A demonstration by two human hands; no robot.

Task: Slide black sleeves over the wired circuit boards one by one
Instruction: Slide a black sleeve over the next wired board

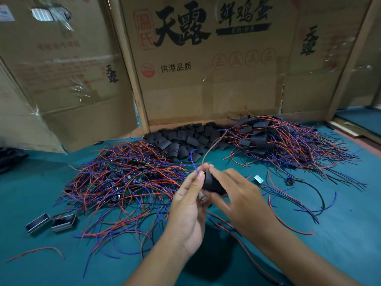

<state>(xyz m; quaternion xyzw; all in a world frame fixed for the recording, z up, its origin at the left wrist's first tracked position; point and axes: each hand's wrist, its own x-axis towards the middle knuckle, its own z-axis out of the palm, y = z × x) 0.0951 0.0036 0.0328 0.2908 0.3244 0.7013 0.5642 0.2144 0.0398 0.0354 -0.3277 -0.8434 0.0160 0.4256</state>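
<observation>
Above the surface's (51, 203) near-middle, the left hand (188, 211) pinches the wire ends (196, 162) at its fingertips, holding them taut so they feed through. The right hand (239, 195) grips the sleeve (212, 183) around its sides, probably keeping its mouth open. The sleeve's long axis runs from upper left to lower right, its open end facing the wires. The board itself is hidden.

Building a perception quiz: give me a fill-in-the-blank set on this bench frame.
1. The right hand holds a ____ sleeve.
2. The left hand pinches a blue and a ____ wire.
3. The pile of empty sleeves lies against the ____ wall.

Missing: black; red; cardboard
</observation>
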